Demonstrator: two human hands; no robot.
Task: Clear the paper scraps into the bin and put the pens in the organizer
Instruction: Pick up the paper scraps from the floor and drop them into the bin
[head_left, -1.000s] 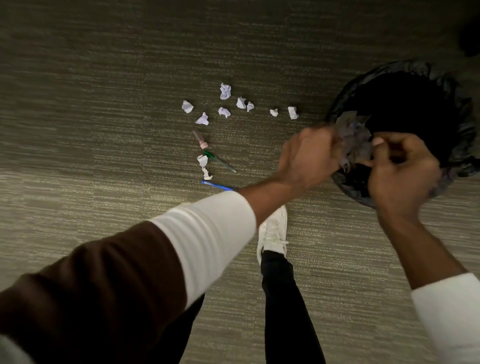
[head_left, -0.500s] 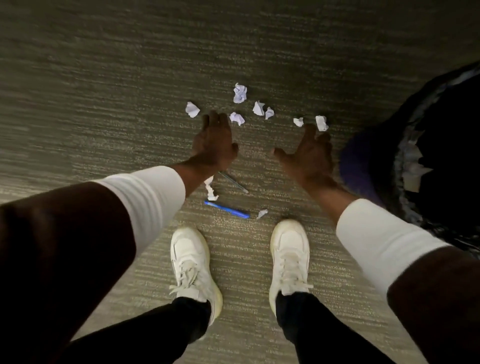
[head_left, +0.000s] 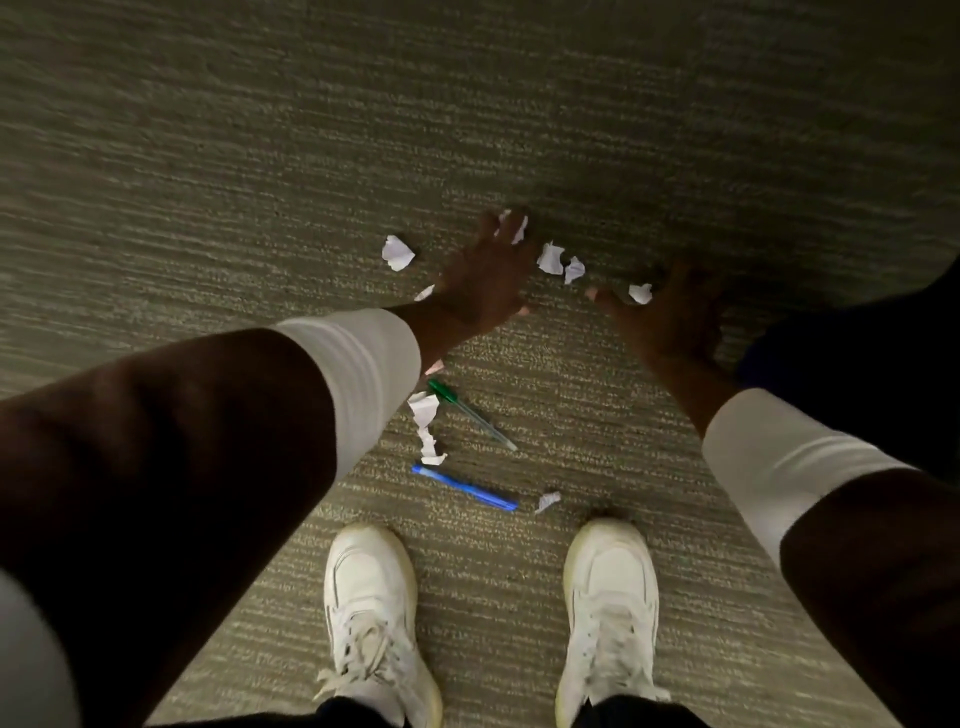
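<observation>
A: Scraps first, then? Where do they lie from the hands?

B: In a loose row on the floor (head_left: 675, 130), running left to right, right at the fingertips. The left hand (head_left: 485, 280) is spread wide and flat, holding nothing closed, with one crumpled scrap (head_left: 517, 228) showing between its fingers. Two small scraps (head_left: 560, 262) sit just to its right, in the gap between the hands.

A: And the other hand?

B: The right hand (head_left: 670, 312) is also spread wide, thumb pointing inward, with a scrap (head_left: 640, 293) just beside the thumb. One outlying scrap (head_left: 398, 253) lies left of the left hand, so that hand is the nearer one for it.

A: The pens?

B: Nearer the shoes (head_left: 374, 613). The green pen (head_left: 470, 413) and blue pen (head_left: 465, 487) both lie slanted, upper left to lower right, with a long twisted scrap (head_left: 427, 428) between them.

A: What changed since half a second ago?

B: Both hands have pushed further out onto the row; the left now covers the scrap it was only nearing. The bin (head_left: 883, 353) has slid mostly out of view, a dark edge at right.
</observation>
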